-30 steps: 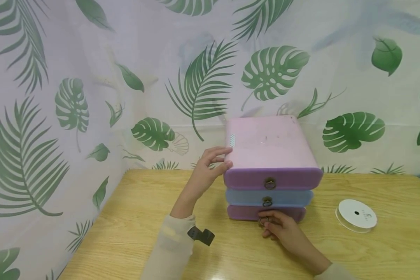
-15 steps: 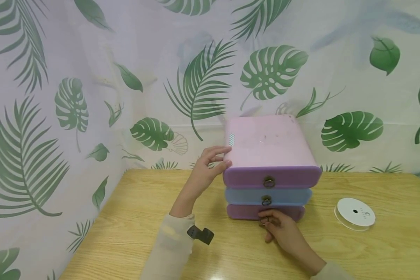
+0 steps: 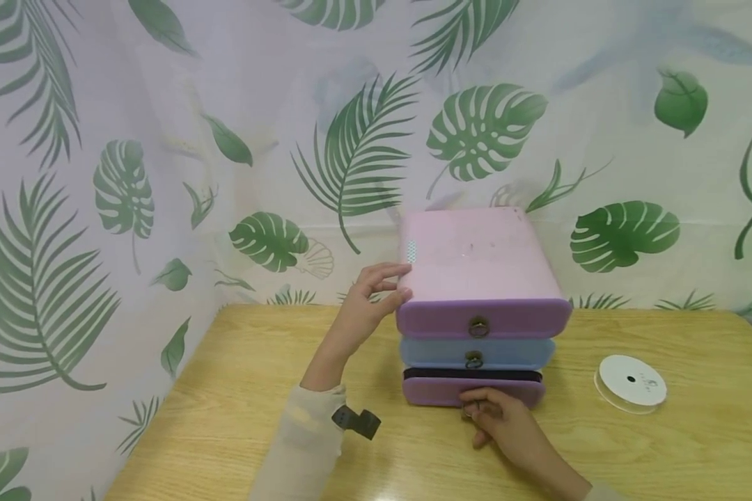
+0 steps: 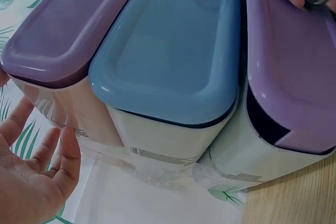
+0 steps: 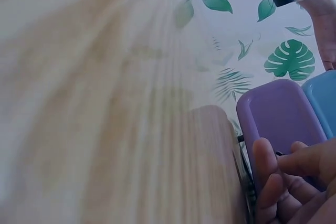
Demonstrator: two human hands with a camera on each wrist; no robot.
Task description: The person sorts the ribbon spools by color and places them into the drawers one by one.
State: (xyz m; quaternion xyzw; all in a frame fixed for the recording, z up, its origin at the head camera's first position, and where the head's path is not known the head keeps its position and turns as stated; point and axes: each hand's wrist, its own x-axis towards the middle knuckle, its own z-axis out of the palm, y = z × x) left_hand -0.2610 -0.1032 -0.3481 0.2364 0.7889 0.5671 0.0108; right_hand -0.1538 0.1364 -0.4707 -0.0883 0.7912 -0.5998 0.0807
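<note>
The right hand (image 3: 504, 423) pinches the round dark-metal ring (image 4: 315, 2) of the purple plastic bottom drawer (image 3: 429, 392), slightly out, while the left hand (image 3: 366, 306), fingers apart, touches the boxy pink plastic cabinet (image 3: 482, 268), seemingly bracing it.

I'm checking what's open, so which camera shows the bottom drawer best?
Head: the bottom drawer shows full width, dark gap above, right hand covering part. Left wrist crops it; right wrist shows it partly behind that hand.
</note>
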